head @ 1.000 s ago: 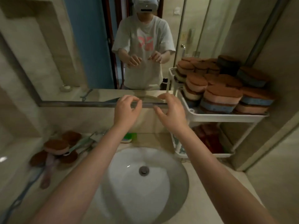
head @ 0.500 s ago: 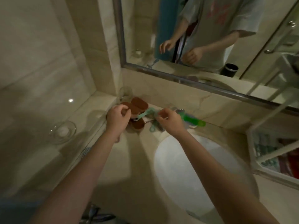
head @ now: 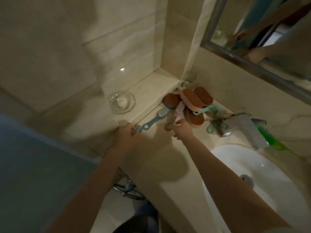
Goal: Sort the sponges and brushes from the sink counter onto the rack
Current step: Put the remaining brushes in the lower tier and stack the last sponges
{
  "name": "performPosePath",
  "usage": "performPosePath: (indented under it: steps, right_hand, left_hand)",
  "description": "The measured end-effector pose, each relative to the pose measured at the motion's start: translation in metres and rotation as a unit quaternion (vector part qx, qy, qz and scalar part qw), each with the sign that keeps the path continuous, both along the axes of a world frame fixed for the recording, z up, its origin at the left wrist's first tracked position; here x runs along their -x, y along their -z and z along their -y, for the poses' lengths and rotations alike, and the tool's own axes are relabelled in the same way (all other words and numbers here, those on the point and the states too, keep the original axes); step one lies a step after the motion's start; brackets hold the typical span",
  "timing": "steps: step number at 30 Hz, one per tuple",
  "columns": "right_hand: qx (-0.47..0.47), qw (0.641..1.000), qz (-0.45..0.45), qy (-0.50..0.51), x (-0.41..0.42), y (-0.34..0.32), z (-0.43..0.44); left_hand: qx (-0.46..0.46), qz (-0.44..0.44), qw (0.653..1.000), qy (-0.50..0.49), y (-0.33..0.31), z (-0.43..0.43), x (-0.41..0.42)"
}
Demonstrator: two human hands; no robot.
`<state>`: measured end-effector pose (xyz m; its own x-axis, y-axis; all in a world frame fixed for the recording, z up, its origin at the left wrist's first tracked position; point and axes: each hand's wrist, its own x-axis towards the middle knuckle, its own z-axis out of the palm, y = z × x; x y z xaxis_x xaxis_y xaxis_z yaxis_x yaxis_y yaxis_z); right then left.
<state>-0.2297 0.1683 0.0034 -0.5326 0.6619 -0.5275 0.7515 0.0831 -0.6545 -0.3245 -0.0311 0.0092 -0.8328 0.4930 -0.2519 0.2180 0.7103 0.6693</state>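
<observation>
Several brown-topped sponges (head: 192, 98) lie heaped in the counter's back corner under the mirror. From the heap a blue brush (head: 154, 121) runs toward me, and my left hand (head: 128, 137) is closed around its near end. Beside it lies a pink brush (head: 178, 109) with its bristle head against the sponges. My right hand (head: 183, 130) pinches the lower end of its handle. A teal brush (head: 205, 109) rests across the sponges on the right. The rack is out of view.
A glass dish (head: 130, 107) holding soap stands on the raised ledge to the left. The metal faucet (head: 244, 130) and a green bottle (head: 270, 140) are right of the heap, above the white basin (head: 262, 190). The mirror (head: 269, 34) hangs above.
My view has swung left and down, from the rack and mirror to the counter corner. Both hands dropped from the heap of sponges to the near ends of the blue and pink brushes.
</observation>
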Motion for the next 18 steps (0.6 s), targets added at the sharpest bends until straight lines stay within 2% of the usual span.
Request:
performPosePath:
  steps: [6, 10, 18]
  right_hand:
    - [-0.004, 0.998, 0.039, 0.043, 0.025, 0.03, -0.001]
    - [0.032, 0.996, 0.048, 0.061, 0.035, 0.035, -0.006]
    - [0.023, 0.995, 0.024, 0.093, 0.036, 0.039, -0.006]
  left_hand:
    - [0.025, 0.041, 0.999, -0.008, 0.018, 0.022, 0.0]
    - [0.098, 0.011, 0.995, -0.009, 0.031, 0.029, 0.004]
    - [0.163, -0.014, 0.986, 0.011, 0.035, 0.021, 0.007]
